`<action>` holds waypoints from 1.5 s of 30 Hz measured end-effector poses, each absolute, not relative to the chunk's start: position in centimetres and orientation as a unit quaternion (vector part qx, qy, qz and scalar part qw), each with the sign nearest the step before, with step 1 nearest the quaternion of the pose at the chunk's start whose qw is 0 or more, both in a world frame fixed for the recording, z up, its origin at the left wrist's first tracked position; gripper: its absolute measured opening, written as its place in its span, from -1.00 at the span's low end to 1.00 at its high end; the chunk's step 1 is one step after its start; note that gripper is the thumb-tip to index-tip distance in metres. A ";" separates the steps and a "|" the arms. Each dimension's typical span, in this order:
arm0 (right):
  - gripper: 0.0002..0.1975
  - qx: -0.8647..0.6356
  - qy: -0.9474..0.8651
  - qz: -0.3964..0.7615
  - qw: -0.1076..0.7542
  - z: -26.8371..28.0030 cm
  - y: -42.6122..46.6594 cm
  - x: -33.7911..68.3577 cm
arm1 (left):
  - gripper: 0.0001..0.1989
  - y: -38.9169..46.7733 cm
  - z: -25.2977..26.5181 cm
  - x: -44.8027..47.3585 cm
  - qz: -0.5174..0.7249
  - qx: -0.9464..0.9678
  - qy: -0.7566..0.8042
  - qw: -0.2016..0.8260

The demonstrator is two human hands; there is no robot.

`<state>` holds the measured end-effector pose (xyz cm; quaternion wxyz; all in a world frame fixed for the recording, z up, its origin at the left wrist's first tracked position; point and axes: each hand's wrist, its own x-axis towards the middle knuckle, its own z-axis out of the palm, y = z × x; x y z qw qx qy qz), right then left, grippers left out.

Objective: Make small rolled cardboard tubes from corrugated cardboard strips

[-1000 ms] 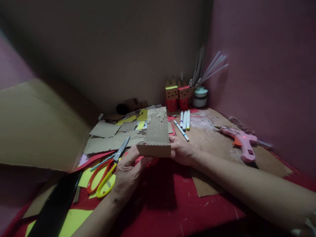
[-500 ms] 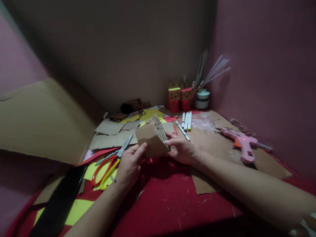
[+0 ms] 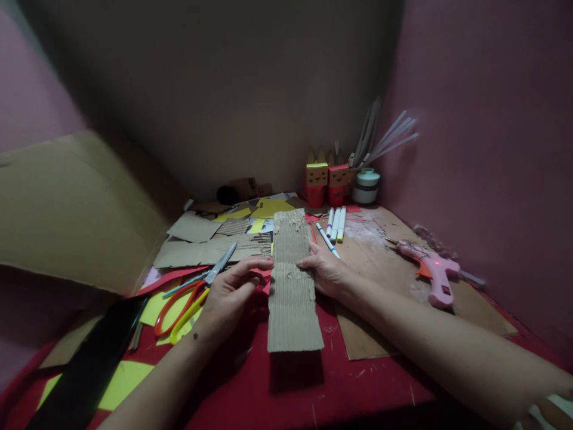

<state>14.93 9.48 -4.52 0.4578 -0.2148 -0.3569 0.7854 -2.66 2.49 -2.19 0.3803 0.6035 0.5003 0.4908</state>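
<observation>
Holding a strip of corrugated cardboard [image 3: 293, 304] at the centre of the frame, a person is pinching its right edge with the right hand [image 3: 331, 275], thumb lying across the bared ridges; that grip is standing closed on the strip. The left hand [image 3: 230, 295] is hovering at the opposite edge, its grip part-spread and the thumb resting apart; whether the index fingertip is touching is impossible to tell. The strip is casting a shadow on the red-covered counter [image 3: 250, 388] at lower centre. A ragged line is crossing its middle, probably the weak spot, so good handling is likely calling for light, even thumb pressure and support from both edges. Scissors [image 3: 208, 278] are lying at left of centre, and a glue gun [image 3: 439, 273] is showing a red light at right, calling for care.
</observation>
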 end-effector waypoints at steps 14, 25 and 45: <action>-0.56 -0.180 -0.366 0.767 0.495 -4.1 9.7 15.6 | -0.92 1.5 -2.3 -1.5 0.418 0.820 0.361 0.149; -0.60 -0.163 -0.398 0.776 0.462 -4.8 9.8 15.2 | -0.75 2.0 -2.1 -0.8 0.494 0.525 0.498 0.482; -0.71 -0.131 -0.473 0.756 0.432 -5.4 8.9 14.6 | -0.38 2.9 -2.7 -0.3 0.523 0.452 0.539 0.480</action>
